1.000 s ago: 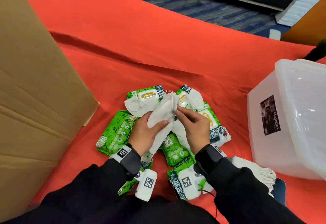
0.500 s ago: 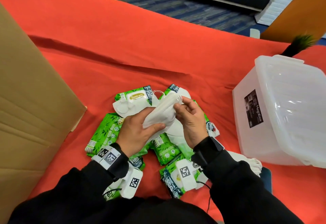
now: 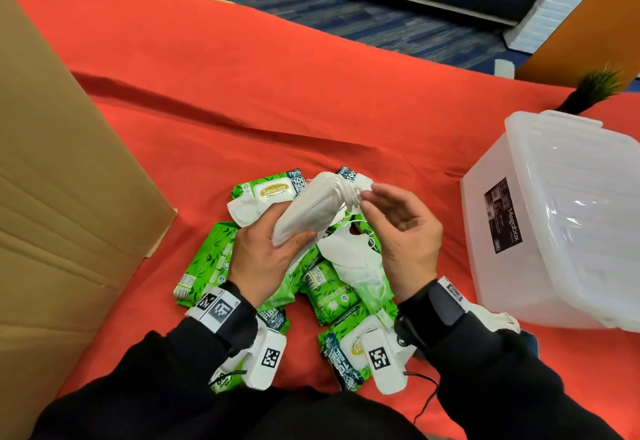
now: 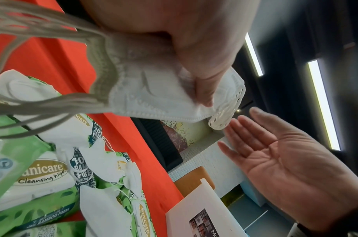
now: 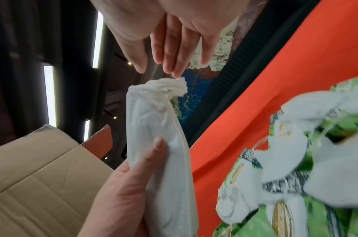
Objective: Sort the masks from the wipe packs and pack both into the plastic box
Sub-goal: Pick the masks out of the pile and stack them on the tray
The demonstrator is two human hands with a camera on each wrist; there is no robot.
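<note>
My left hand (image 3: 266, 249) grips a folded stack of white masks (image 3: 311, 209) above the pile, thumb across it; the left wrist view shows the stack of masks (image 4: 160, 96) with ear loops trailing. My right hand (image 3: 398, 228) is open beside the stack's far end, fingers straight, fingertips (image 5: 174, 70) just at the bunched loops, holding nothing. Below lie several green wipe packs (image 3: 207, 259) mixed with loose white masks (image 3: 349, 256) on the red cloth. The translucent plastic box (image 3: 561, 218) stands at the right with its lid on.
A big cardboard box (image 3: 69, 214) fills the left side. More white masks (image 3: 495, 318) lie by the plastic box's near corner. A dark plant tuft (image 3: 595, 90) shows behind the box. The red cloth (image 3: 277, 93) stretches beyond the pile.
My right hand has let go of the mask stack's end and opened its fingers. My left hand still holds the stack, raised a little.
</note>
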